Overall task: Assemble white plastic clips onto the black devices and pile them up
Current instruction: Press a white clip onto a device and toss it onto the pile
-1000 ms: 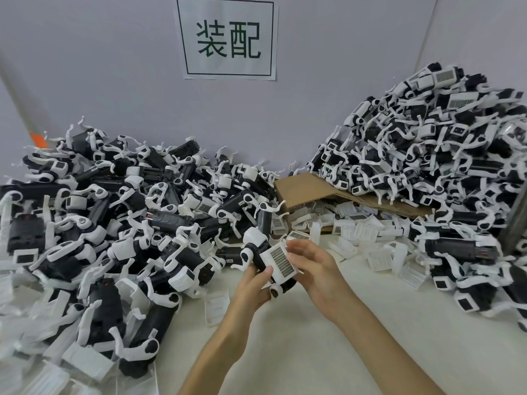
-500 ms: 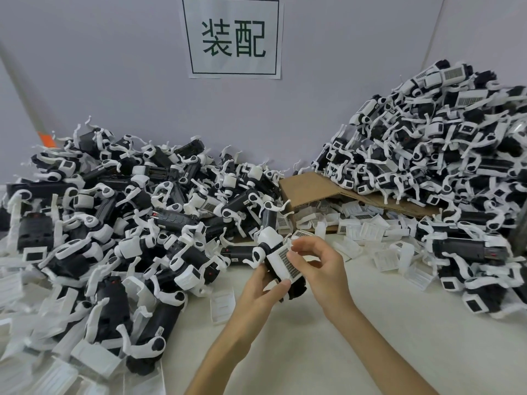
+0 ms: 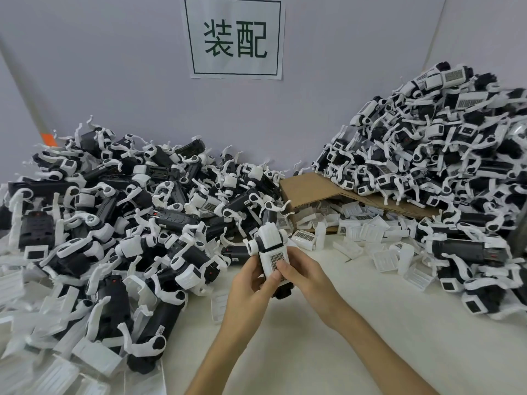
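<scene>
— Turned since a second ago, the black device point(image 3: 268, 240) now points nearly straight away from me.
— How is it held?
— My left hand point(image 3: 249, 283) and right hand point(image 3: 309, 276) grip it close together, with both thumbs pressing its white clip point(image 3: 276, 259).
— And around them?
— A heap of devices point(image 3: 114, 218) lies left of my hands, and loose clips point(image 3: 370, 233) lie beyond the right one.

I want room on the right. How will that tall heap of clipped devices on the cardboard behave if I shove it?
Likely it slumps rather than shifts whole: the heap is loose pieces, steeply stacked. Their thin white arms stick out and tangle, so neighbours may drag along. The cardboard beneath looks tilted, so pieces could slide toward the loose clips.
</scene>
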A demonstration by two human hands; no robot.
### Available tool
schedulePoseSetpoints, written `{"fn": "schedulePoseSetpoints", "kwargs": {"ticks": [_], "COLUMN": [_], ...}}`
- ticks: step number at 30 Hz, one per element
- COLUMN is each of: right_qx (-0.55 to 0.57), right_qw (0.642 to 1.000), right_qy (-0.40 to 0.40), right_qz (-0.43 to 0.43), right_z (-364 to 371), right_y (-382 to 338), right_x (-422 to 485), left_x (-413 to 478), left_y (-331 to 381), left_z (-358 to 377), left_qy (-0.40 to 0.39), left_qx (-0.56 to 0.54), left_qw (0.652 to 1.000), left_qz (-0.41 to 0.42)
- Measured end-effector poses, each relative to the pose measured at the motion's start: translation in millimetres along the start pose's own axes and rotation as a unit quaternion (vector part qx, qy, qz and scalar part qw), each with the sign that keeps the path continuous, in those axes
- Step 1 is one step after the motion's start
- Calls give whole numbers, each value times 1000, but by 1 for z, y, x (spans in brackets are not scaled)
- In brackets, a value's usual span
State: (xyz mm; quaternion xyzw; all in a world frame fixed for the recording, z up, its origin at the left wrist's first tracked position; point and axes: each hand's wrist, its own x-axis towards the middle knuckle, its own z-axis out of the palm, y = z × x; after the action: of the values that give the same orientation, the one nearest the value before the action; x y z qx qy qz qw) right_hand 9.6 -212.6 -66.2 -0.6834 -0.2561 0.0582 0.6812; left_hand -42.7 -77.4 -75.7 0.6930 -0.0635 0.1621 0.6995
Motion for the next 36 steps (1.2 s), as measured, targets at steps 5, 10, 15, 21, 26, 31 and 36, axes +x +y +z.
{"fn": "schedulePoseSetpoints", "kwargs": {"ticks": [5, 10, 15, 21, 26, 31, 36], "right_qx": [30, 13, 16, -49, -111, -214, -236], "right_qw": [999, 999, 999, 997, 983, 959, 948], "right_qy": [-33, 0, 9, 52, 104, 75, 98], "right_qz": [-7, -35, -39, -29, -99, -170, -188], "right_z": [-4, -1, -3, -1, -6, -7, -9], "right_y": [-6, -6, -6, 0, -1, 2, 3], "right_x": [-3, -4, -4, -1, -3, -5, -2], "left_x": [0, 1, 1, 0, -1, -1, 0], "left_y": [-1, -4, -4, -2, -5, -5, -1], "left_z": [-1, 0, 2, 5, -2, -7, -10], "left_qy": [-34, -16, -10, 10, 86, 104, 134], "left_qx": [15, 41, 44, 80, 326, 468, 454], "left_qw": [999, 999, 999, 997, 933, 859, 855], "left_qz": [21, 24, 24, 20, 124, 181, 211]}}
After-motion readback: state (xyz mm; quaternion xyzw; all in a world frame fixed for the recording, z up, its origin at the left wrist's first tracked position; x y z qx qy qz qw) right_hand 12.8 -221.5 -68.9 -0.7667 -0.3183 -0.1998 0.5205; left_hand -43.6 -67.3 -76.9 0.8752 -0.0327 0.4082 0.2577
